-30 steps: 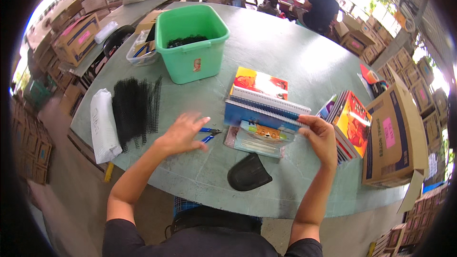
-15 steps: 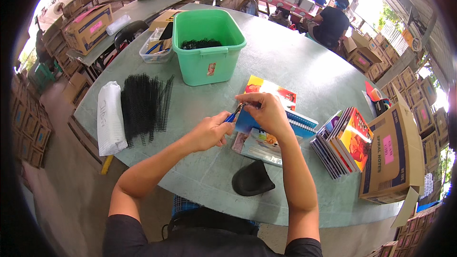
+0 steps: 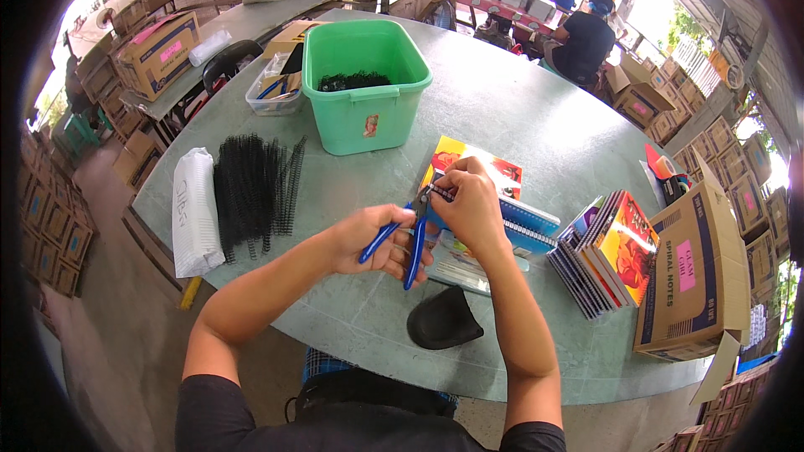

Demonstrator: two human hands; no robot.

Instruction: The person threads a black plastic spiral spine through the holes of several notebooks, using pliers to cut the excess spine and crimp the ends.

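While the left hand (image 3: 368, 241) grasps blue-handled pliers (image 3: 418, 238), I see remotely that the right hand (image 3: 469, 205) pinches a spiral notebook (image 3: 529, 226) at its ten-o'clock end; at eleven o'clock from both stands a green bin (image 3: 356, 132).

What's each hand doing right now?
Left hand: holding blue-handled metal pliers, handles spread.
Right hand: closed, pinching a rectangular blue spiral-bound notebook near its coil's end.

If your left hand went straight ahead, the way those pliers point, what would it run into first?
Probably the right hand, which pinches a notebook's coil end right by the tips of the pliers; exact depth is unclear from this view.
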